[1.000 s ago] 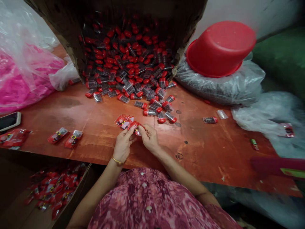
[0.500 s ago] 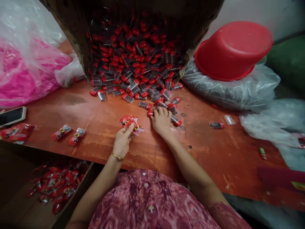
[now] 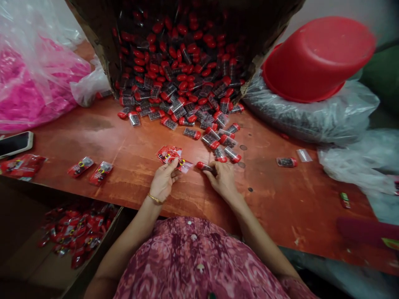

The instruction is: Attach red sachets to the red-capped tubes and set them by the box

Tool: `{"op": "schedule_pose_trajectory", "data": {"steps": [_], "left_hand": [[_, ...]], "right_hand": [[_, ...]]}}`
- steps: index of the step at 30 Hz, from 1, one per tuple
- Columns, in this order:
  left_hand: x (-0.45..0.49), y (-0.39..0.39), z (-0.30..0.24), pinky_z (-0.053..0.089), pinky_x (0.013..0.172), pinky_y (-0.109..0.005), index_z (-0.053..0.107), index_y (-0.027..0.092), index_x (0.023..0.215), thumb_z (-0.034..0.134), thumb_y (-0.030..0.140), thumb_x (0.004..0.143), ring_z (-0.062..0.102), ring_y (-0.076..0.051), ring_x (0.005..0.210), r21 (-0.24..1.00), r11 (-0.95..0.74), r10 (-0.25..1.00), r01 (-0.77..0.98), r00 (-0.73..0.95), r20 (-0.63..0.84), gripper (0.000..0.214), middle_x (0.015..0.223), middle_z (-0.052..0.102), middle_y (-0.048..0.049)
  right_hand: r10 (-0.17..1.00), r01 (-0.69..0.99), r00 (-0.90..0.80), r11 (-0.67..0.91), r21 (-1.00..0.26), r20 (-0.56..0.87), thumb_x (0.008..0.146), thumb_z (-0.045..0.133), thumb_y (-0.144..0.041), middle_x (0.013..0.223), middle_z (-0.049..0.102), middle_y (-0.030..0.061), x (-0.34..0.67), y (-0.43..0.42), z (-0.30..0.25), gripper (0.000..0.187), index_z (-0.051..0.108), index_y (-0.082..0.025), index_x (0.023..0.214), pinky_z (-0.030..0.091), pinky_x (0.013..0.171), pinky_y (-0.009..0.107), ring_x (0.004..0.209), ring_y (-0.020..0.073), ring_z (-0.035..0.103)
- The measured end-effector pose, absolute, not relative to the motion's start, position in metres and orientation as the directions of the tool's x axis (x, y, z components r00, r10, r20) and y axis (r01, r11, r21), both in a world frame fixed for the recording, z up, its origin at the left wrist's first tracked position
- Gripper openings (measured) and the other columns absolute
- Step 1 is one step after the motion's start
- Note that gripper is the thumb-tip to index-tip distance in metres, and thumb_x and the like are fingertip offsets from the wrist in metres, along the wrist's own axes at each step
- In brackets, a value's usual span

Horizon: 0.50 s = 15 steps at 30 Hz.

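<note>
Several red printed plastic sleeves (image 3: 168, 153) are pinched in my left hand (image 3: 163, 179), fanned out above the table, with a clear end pointing right. My right hand (image 3: 223, 178) grips a small clear container with a red cap (image 3: 203, 166), its cap facing the sleeves. The two are close but apart. Just beyond my right hand lie more of these red-capped containers (image 3: 211, 138), filled with small dark balls. They trail back to a large heap (image 3: 183, 83) in the mouth of a cardboard box (image 3: 104, 50) lying on its side.
Two wrapped containers (image 3: 101, 173) and a phone (image 3: 16, 143) lie at left. Below the table edge, an open carton (image 3: 109, 232) holds many wrapped ones. A red tub (image 3: 318, 58) sits on a bag of dark balls (image 3: 299, 112); a single container (image 3: 286, 162) lies at right.
My right hand has drawn back toward me from the loose containers, bringing one with it toward the sleeves. My left hand stays almost in place, still holding the sleeves.
</note>
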<state>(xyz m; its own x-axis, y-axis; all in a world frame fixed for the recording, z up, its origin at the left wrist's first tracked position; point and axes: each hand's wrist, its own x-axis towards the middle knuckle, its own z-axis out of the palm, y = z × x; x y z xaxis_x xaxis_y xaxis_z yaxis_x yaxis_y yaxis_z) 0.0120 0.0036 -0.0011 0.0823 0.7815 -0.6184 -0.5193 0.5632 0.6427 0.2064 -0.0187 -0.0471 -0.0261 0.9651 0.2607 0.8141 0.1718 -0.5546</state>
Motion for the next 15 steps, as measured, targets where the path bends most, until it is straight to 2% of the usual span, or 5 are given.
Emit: {"op": "schedule_pose_trajectory", "data": {"steps": [3,5,9,15], "left_hand": [[0.011,0.004,-0.002,0.046,0.057,-0.02,0.064,0.016,0.072,0.077,0.034,0.06,0.061,-0.009,0.057,0.651,0.561,0.784,-0.512,0.073,-0.617,0.025,0.066,0.068,0.0008],[0.012,0.004,-0.002,0.046,0.057,-0.021,0.064,0.015,0.071,0.079,0.036,0.057,0.061,-0.009,0.057,0.652,0.563,0.782,-0.508,0.072,-0.619,0.028,0.066,0.068,0.0005],[0.018,0.003,-0.001,0.045,0.057,-0.02,0.064,0.015,0.069,0.081,0.037,0.051,0.06,-0.009,0.056,0.647,0.572,0.778,-0.505,0.082,-0.623,0.033,0.065,0.068,0.0008],[0.02,0.002,-0.001,0.045,0.059,-0.022,0.063,0.016,0.07,0.079,0.038,0.055,0.059,-0.009,0.055,0.655,0.588,0.776,-0.475,0.102,-0.623,0.031,0.065,0.068,0.0008]], "right_hand": [[0.993,0.528,0.042,0.072,-0.846,0.111,0.082,0.053,-0.041,0.068,0.057,0.0002,0.203,-0.03,-0.039,0.021,0.054,-0.02,0.084,0.041,0.054,0.028,0.056,0.0142,0.052],[0.999,0.297,0.047,-0.016,-0.955,-0.002,0.081,0.054,-0.043,0.067,0.056,-0.0027,0.199,-0.038,-0.031,0.023,0.052,-0.021,0.087,0.041,0.048,0.026,0.049,0.0112,0.051],[0.993,0.029,-0.002,-0.12,-0.992,-0.12,0.076,0.059,-0.048,0.058,0.056,-0.006,0.192,-0.047,-0.019,0.03,0.05,-0.021,0.089,0.041,0.047,0.025,0.041,0.0094,0.05],[0.987,-0.082,0.014,-0.16,-0.984,-0.162,0.07,0.066,-0.048,0.058,0.062,-0.0047,0.195,-0.047,-0.013,0.035,0.048,-0.023,0.087,0.046,0.053,0.026,0.049,0.013,0.059]]}}
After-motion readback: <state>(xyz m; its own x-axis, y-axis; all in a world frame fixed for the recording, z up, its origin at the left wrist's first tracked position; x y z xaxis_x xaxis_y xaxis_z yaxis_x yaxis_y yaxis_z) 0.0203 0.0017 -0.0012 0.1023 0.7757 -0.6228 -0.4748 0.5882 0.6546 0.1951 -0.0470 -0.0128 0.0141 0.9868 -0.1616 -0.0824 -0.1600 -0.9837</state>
